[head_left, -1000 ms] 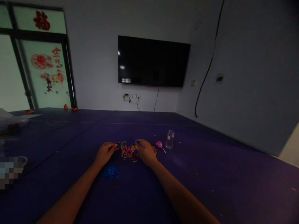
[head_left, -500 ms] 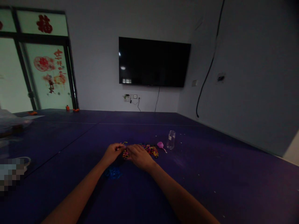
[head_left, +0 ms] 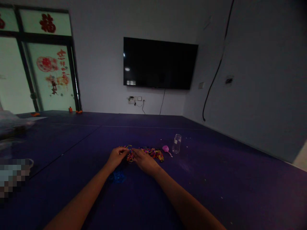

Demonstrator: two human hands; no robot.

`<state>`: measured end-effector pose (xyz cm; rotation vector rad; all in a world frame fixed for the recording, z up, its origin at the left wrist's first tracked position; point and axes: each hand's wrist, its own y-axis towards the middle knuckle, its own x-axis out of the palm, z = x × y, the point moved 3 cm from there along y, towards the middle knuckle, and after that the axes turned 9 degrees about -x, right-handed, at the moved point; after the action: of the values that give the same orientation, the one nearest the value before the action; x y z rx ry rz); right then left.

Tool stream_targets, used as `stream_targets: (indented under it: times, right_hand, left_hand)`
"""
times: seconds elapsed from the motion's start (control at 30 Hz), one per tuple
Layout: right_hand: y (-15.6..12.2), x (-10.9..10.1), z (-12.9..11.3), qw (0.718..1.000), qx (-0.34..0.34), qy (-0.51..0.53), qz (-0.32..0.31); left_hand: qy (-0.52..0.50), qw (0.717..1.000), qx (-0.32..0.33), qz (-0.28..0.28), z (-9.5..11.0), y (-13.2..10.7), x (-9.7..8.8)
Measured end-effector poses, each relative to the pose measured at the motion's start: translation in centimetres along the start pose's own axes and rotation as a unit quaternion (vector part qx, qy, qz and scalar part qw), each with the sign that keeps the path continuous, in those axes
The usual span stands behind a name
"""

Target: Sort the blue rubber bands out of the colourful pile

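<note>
"Counting everything on the purple surface (head_left: 203, 153), what did you get?"

"Two heaps, to begin with: one of multicoloured bands (head_left: 154, 154), one of blue pieces (head_left: 118, 177). Single bands overlapped too much to number. Then one pink object (head_left: 165, 149) with a thin tail, one clear bottle (head_left: 177, 145) standing upright, and three small orange items (head_left: 70, 109) far off near the door."

"And the hands?"

"Two, left (head_left: 117, 157) and right (head_left: 145, 162), both at the multicoloured heap."

"Where did the heap lie relative to each grip?"

"Its left end was at the left fingertips, some bands showed between the two hands, and the rest spread out past the right hand's far side, towards the pink object. The blue heap was nearer the person, beside the left wrist."

"Was either grip closed on anything?"

"Left thumb and fingers were drawn close together; the right lay palm down, fingers towards the left hand. Whether either pinched a band, I couldn't tell."
</note>
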<state>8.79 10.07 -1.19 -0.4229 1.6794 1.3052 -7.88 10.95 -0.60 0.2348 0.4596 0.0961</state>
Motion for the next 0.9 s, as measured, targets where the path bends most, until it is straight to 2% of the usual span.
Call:
stream_targets:
  times: [0.1,0.27,0.4,0.63,0.77,0.9]
  right_hand:
    - [-0.5,-0.4,1.2,0.998,0.025,-0.042,0.031]
    - [-2.2,-2.0,4.4,0.978,0.169,-0.07,0.096]
    - [-3.3,-2.9,5.9,0.962,0.236,-0.07,0.116]
    - [-3.7,-2.8,6.4,0.956,0.255,-0.069,0.126]
    - [-3.7,-2.8,6.4,0.955,0.258,-0.071,0.126]
    - [-3.8,-2.8,6.4,0.953,0.261,-0.074,0.132]
  left_hand:
    - [0.01,0.999,-0.008,-0.041,-0.2,0.1,-1.0]
    - [0.039,0.994,-0.033,-0.098,-0.9,0.0,-2.9]
    - [0.073,0.983,-0.046,-0.161,-0.8,-0.4,-3.7]
    - [0.117,0.959,-0.046,-0.255,0.4,-1.5,-4.7]
    - [0.121,0.957,-0.052,-0.258,0.4,-1.5,-4.5]
    - [0.081,0.968,-0.048,-0.234,0.4,-1.2,-3.4]
